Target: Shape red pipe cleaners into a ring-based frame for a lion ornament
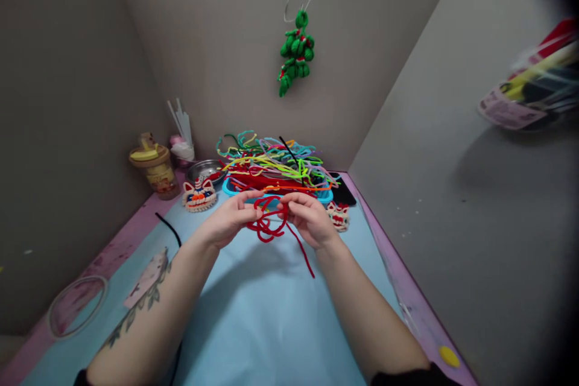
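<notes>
My left hand (231, 217) and my right hand (308, 217) are held together over the light blue mat (271, 319), both pinching a red pipe cleaner (270, 224). The red pipe cleaner is bent into several loops between my fingers, and one loose end trails down toward the mat. Just behind my hands stands a blue tray (325, 195) heaped with pipe cleaners (271, 160) of many colours.
A cat-face craft (199, 194) lies left of the tray and a smaller one (339, 215) right of it. A metal dish (205, 170), a lidded cup (156, 167) and white sticks (181, 123) stand at back left. A green pipe-cleaner figure (296, 51) hangs on the back wall. Grey partition walls enclose the table.
</notes>
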Demonstrator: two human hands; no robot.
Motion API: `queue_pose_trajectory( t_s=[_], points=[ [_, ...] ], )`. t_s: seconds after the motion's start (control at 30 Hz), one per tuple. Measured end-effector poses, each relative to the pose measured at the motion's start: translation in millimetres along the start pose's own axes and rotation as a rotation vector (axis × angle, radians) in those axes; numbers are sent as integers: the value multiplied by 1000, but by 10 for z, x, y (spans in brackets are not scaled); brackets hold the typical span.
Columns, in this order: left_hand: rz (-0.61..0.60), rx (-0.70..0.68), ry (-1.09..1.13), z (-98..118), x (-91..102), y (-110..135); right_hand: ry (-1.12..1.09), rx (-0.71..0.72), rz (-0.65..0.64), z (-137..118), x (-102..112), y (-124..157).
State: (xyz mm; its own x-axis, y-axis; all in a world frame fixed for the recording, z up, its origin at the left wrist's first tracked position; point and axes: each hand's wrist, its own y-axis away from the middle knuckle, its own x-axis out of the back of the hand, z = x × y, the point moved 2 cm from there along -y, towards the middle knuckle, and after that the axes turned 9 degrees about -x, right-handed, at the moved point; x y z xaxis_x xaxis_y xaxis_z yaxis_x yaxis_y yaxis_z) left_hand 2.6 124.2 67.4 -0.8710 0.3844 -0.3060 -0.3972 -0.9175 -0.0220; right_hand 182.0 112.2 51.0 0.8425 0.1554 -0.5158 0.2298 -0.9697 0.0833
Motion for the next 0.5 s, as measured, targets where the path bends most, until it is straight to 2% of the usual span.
queue_pose_trajectory(
  t_s=[0.2,0.5],
  points=[
    [-23,-1,44,-7,23,-4,49,-17,-4,-11,4,12],
    [-53,69,156,-39,25,-2,56,-5,-58,17,34,-5]
  ],
)
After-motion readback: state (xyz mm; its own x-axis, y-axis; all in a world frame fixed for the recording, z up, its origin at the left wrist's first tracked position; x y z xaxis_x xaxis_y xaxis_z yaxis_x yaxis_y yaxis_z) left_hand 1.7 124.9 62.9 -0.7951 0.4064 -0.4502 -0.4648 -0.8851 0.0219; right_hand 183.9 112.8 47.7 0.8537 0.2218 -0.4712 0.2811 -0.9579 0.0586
